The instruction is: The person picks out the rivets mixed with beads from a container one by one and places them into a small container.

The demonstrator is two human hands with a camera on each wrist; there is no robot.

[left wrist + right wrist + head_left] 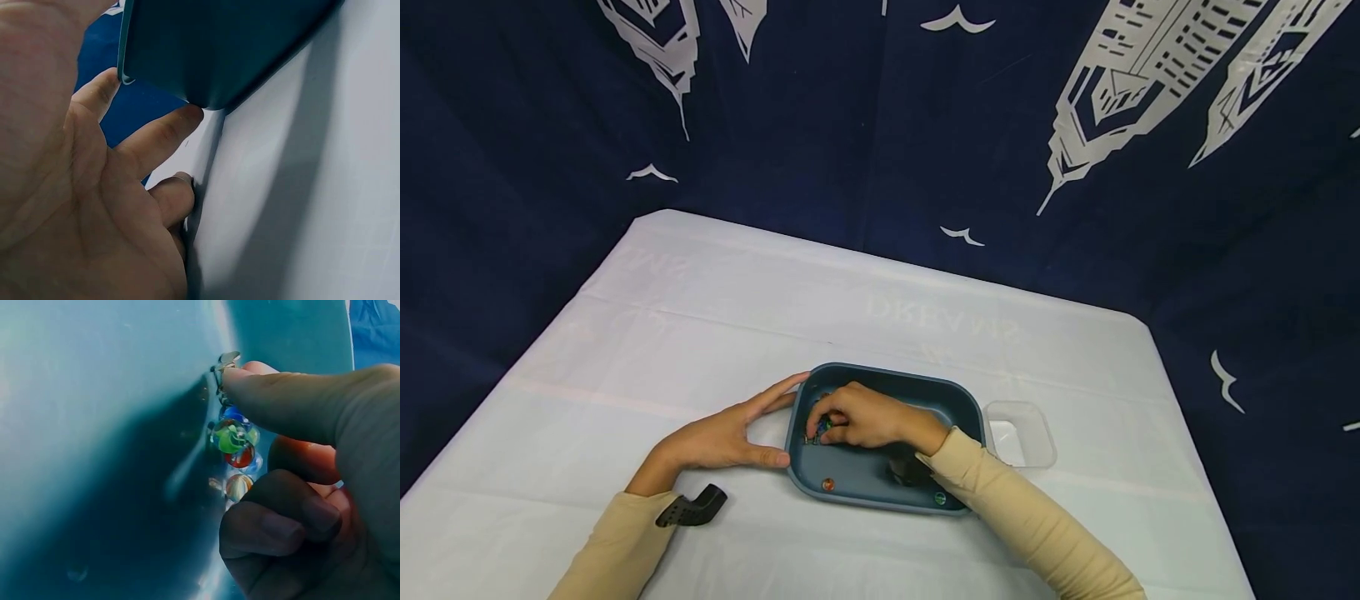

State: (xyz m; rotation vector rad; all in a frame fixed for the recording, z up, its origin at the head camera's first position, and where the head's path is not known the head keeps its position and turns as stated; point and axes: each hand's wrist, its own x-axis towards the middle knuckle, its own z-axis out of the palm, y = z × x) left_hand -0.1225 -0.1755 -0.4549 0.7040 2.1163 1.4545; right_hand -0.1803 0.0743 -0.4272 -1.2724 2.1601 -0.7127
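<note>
A blue-green tray [880,497] with raised walls sits on the white-covered table. Inside it, my right hand [865,417] reaches to the left end, thumb and forefinger pinching a small silvery metal piece [224,369] whose kind I cannot tell. Its other fingers curl inward beside a cluster of glass marbles [232,436] along the tray's wall. My left hand [718,437] spreads at the tray's left end, with the thumb and fingertips touching the outer wall. Apart from the cluster, an orange marble [828,484] and a green marble [940,498] lie near the tray's front wall.
A clear plastic container [1037,433] stands close to the tray's right end, partly behind the right forearm. A black curved strap piece [696,506] juts from the left sleeve. Behind the table hangs a dark blue cloth [850,125] with white prints.
</note>
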